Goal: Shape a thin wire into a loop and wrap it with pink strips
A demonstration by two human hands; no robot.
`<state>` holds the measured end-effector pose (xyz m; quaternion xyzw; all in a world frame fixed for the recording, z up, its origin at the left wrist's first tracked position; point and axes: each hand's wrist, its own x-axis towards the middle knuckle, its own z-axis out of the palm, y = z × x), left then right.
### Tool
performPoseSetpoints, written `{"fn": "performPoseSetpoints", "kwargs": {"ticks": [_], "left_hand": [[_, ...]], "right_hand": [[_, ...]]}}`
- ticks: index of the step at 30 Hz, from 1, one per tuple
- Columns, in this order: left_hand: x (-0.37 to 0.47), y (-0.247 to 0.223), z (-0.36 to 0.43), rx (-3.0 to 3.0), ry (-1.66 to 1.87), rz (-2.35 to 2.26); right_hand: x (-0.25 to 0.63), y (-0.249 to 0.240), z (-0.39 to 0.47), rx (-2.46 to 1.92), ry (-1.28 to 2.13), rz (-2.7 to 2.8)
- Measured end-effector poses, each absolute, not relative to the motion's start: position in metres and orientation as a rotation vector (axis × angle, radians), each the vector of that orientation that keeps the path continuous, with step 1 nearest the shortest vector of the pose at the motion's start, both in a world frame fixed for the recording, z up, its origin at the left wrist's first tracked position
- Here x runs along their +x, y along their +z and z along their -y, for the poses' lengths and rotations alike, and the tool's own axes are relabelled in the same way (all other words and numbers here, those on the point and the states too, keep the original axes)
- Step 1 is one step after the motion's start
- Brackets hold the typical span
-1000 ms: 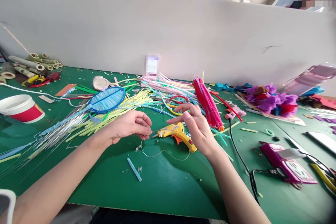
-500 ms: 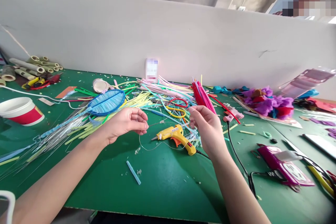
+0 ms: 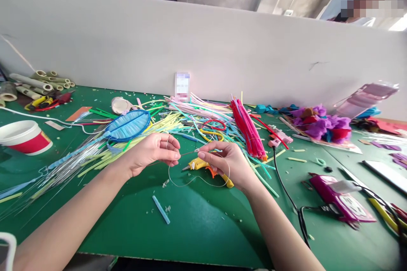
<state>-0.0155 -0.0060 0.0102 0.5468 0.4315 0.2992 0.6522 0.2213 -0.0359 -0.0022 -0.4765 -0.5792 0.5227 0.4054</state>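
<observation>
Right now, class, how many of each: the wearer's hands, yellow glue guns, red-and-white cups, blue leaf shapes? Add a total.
Left hand and right hand: 2
Yellow glue gun: 1
Red-and-white cup: 1
Blue leaf shape: 1
Total: 5

A thin wire (image 3: pixel 188 153) is running almost straight along its top, its slack is curving below in a wavy loop, and it is hanging over the green table (image 3: pixel 203 233), inward from the near edge.

Head cam looks fwd & down, hands (image 3: pixel 152 153) (image 3: pixel 229 161) close, w/ green tbl (image 3: pixel 136 224) below & wall (image 3: pixel 203 42) opp.
</observation>
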Motion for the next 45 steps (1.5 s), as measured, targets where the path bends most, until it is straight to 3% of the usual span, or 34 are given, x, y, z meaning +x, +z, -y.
{"fn": "performPoseSetpoints", "kwargs": {"ticks": [21, 26, 28, 30, 33, 35, 39, 45], "left_hand": [[-0.013, 0.013, 0.01, 1.251, 0.656, -0.96], [-0.013, 0.012, 0.009, 1.251, 0.67, -0.966], [-0.013, 0.01, 0.008, 1.252, 0.695, -0.988], [-0.013, 0.008, 0.006, 1.258, 0.718, -1.017], [-0.015, 0.004, 0.003, 1.266, 0.723, -1.062], [-0.017, 0.001, 0.001, 1.271, 0.72, -1.079], [-0.018, -0.002, -0.001, 1.285, 0.719, -1.08], [-0.015, -0.002, -0.001, 1.303, 0.714, -1.108]], "right_hand": [[0.211, -0.011, 0.037, -1.07, 1.423, 1.398], [0.23, 0.0, 0.035, -1.227, 1.399, 1.578], [0.243, 0.004, 0.032, -1.346, 1.143, 1.61], [0.251, 0.006, 0.031, -1.355, 0.638, 1.558], [0.25, 0.004, 0.036, -1.146, -0.061, 1.685], [0.242, 0.001, 0.043, -1.014, -0.315, 1.912], [0.228, -0.004, 0.051, -1.005, -0.5, 2.133], [0.229, -0.005, 0.049, -1.107, -0.358, 2.155]]}}
